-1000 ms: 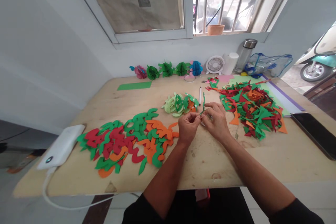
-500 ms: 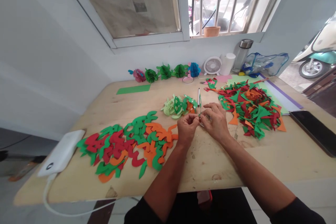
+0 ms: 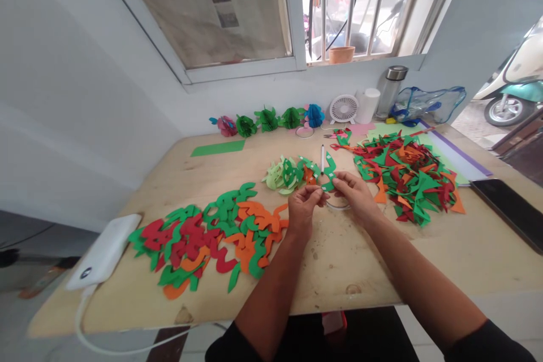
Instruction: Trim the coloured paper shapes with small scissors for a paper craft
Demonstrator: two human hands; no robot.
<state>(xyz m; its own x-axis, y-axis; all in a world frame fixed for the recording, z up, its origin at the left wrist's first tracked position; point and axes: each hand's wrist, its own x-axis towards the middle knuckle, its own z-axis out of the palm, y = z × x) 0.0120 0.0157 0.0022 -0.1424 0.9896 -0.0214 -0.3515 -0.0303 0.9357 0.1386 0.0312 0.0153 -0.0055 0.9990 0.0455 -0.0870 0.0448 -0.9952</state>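
Observation:
My right hand (image 3: 356, 195) pinches a curved green paper cutout (image 3: 330, 164) that bears small white squares. Close to its lower end, the fingers of my left hand (image 3: 304, 209) are pressed together; what they hold, if anything, is too small to make out. Under the fingertips a white ring (image 3: 338, 207) lies on the table, partly covered. A white pen (image 3: 322, 158) rests just beyond the cutout. Left of it is a small pile of light and dark green cutouts (image 3: 280, 174), some with white squares, and an orange piece (image 3: 310, 175).
Red, green and orange curved cutouts (image 3: 229, 209) spread over the left side, near a white power bank (image 3: 104, 251) with a cable. Paper scraps (image 3: 407, 172) heap at right, beside a phone (image 3: 509, 209). Paper ornaments (image 3: 267, 119), a fan (image 3: 344, 108) and a bottle (image 3: 391, 90) line the wall.
The green cutout has turned from edge-on to face-up, showing its white squares. My hands have moved slightly apart, and more of the white ring shows.

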